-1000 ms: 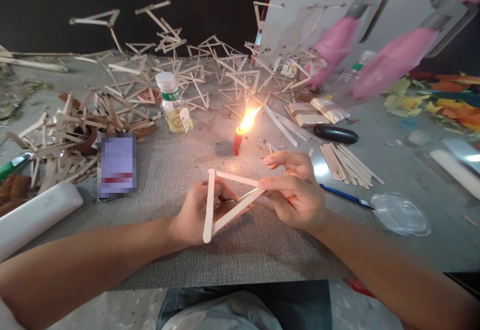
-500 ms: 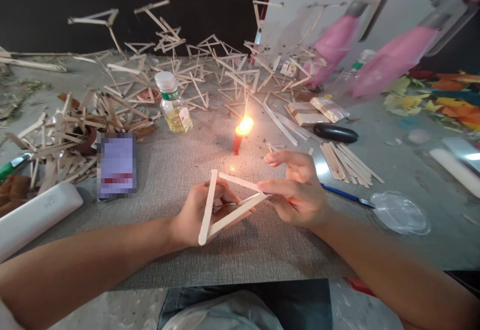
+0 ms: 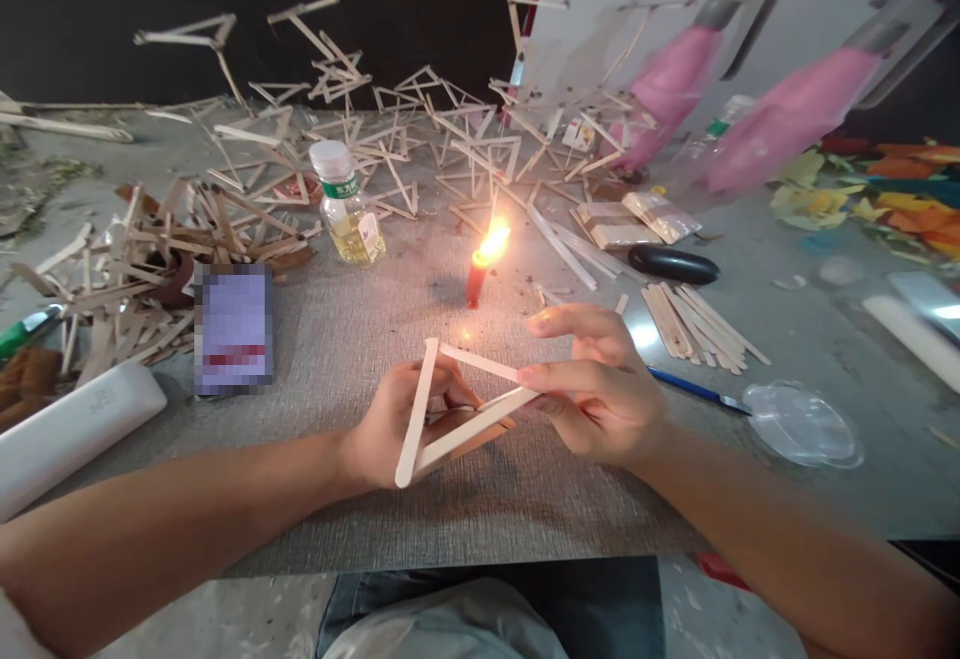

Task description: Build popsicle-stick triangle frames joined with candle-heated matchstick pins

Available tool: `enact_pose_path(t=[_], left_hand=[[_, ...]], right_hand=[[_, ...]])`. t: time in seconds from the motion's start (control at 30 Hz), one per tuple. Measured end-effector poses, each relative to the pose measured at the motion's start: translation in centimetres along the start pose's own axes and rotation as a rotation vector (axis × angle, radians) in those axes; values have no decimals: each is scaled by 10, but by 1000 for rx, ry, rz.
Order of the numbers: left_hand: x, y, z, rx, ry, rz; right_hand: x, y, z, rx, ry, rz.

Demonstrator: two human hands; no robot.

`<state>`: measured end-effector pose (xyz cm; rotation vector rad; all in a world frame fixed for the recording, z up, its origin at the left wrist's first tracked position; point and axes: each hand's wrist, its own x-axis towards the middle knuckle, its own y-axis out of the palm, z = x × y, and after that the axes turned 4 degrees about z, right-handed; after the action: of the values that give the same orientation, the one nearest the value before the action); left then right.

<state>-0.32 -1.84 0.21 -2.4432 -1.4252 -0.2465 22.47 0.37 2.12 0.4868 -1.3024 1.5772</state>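
Note:
A triangle of pale wooden sticks (image 3: 418,414) is held up over the near part of the table. My left hand (image 3: 391,417) is closed round it from behind, its fingers partly hidden by the sticks. Thumb and index finger of my right hand (image 3: 600,384) pinch the triangle's right corner, while another finger stretches out above. Just beyond the triangle a short red candle (image 3: 475,281) stands upright and burns with a bright flame. Further sticks show under the triangle, partly hidden.
Behind stand many joined stick frames (image 3: 469,154). On the left are a stick pile (image 3: 150,309), a bottle (image 3: 352,224) and a white case (image 3: 82,429). To the right lie loose sticks (image 3: 694,324), a blue tool (image 3: 694,385) and a clear plastic dish (image 3: 802,424). Pink glue guns (image 3: 795,119) stand behind.
The candle flame has grown and leans more to the right. Both hands hold the triangle almost as before, with my right hand shifted very slightly right.

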Motion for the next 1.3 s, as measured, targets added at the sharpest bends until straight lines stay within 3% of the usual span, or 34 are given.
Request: enact_pose_path(t=[0.13, 0.37, 0.5, 0.7, 1.07, 1.3], left_hand=[[0, 2, 2, -40, -19, -26], [0, 2, 6, 156, 112, -179], [-1, 2, 9, 227, 104, -224], [-2, 2, 13, 264, 151, -258], [-5, 5, 5, 98, -75, -221], [1, 7, -7, -76, -166, -247]], right_hand=[[1, 1, 0, -7, 13, -40], [-7, 7, -9, 57, 88, -79], [-4, 2, -8, -48, 15, -136], [3, -5, -3, -73, -2, -116], [-3, -5, -3, -58, -83, -96], [1, -12, 8, -138, -204, 19]])
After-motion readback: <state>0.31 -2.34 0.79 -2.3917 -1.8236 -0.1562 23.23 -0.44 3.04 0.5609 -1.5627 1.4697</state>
